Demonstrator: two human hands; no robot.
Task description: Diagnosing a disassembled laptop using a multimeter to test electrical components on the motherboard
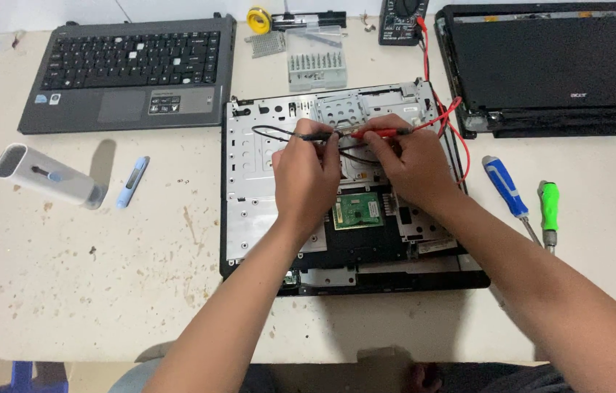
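Pinching the black probe (313, 135), my left hand (306, 175) is clamped. My right hand (413, 167) clamps the red probe (381, 133), tips meeting above the metal chassis (250, 167).

Even, fairly bright light is falling from above on the speckled cream surface (104, 276). Soft shadows are pooling left of the white rounded plastic case (44, 175), well left of both grips. The picture is staying sharp, with edges bowing slightly.

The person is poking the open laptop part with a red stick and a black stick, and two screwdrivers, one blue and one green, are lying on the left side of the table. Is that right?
Almost. The blue screwdriver and the green screwdriver lie on the right side of the table, not the left, as the head view shows. The rest holds: the left hand holds the black probe and the right hand the red probe over the opened laptop base.
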